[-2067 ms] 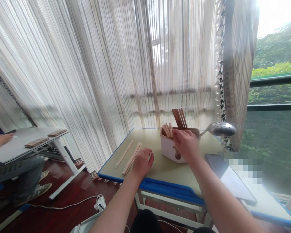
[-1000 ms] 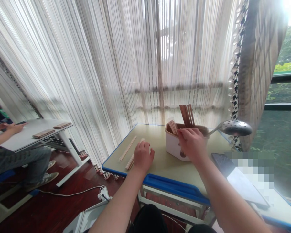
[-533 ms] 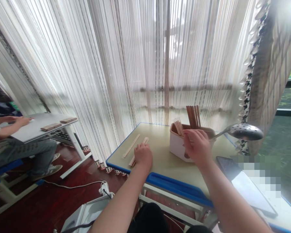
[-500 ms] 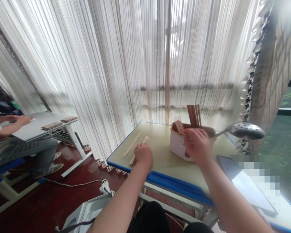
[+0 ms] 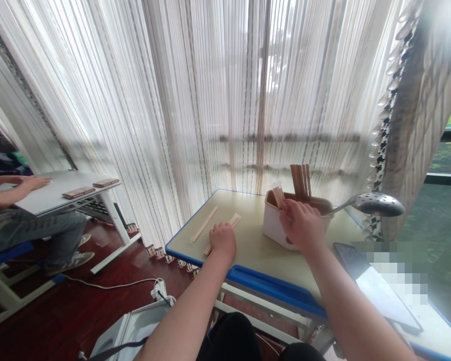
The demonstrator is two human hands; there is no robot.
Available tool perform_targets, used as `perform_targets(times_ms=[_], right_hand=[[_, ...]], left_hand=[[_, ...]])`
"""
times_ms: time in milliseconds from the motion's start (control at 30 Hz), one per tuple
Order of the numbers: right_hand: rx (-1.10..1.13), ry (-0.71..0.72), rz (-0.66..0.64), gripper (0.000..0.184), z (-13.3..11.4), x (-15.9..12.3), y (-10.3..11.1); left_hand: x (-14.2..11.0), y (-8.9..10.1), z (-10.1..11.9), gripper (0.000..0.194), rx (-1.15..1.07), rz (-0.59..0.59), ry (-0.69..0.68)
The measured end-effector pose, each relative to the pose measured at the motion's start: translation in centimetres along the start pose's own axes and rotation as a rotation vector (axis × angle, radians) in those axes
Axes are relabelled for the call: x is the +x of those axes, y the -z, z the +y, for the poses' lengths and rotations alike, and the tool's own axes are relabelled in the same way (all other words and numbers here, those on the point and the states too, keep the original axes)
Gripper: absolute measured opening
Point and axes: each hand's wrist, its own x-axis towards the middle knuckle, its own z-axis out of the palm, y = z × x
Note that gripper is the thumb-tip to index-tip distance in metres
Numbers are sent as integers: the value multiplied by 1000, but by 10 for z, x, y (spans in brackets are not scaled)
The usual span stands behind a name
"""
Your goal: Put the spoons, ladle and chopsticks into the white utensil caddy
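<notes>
My left hand (image 5: 223, 239) is closed, its fingers curled over a small bundle of pale wooden chopsticks (image 5: 234, 219) lying on the table. Left of it lies a separate thin pair of chopsticks (image 5: 205, 224). My right hand (image 5: 303, 224) is at the near side of a white box (image 5: 271, 223) with a brown rim. Its fingertips are pinched on wrapped chopsticks (image 5: 277, 194) that stand up in the left part of the box. Darker brown chopsticks (image 5: 301, 180) stand behind that hand, and a slotted spoon (image 5: 378, 204) sticks out to the right.
The yellowish table (image 5: 248, 255) has a blue edge. A tablet-like device (image 5: 383, 288) lies at its right. To the left, another person's hands (image 5: 32, 184) rest on a white table (image 5: 60, 193) with flat wooden pieces (image 5: 78, 192). A cable (image 5: 113, 286) runs across the floor.
The chopsticks under my left hand have turned, their far end swinging right. My right hand has shifted slightly left, fingertips closer to the wrapped chopsticks. The view has moved a little.
</notes>
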Motion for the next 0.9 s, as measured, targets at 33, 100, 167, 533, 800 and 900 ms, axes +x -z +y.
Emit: perform_targets(times_ms=[33, 100, 167, 533, 800, 900], right_hand=[[-1, -2, -2, 26, 0, 0, 0], [20, 2, 3, 25, 2, 0, 0], [61, 3, 19, 22, 3, 0, 1], [265, 59, 103, 14, -6, 0, 14], [343, 110, 140, 7, -10, -1, 17], [343, 113, 140, 7, -11, -1, 18]], left_hand=[[0, 0, 0, 31, -1, 11, -4], [-1, 0, 0, 31, -5, 19, -3], [-1, 0, 1, 30, -10, 26, 2], [-4, 13, 8, 30, -8, 75, 117], [-2, 10, 4, 28, -24, 152, 97], [-2, 9, 3, 27, -31, 183, 99]])
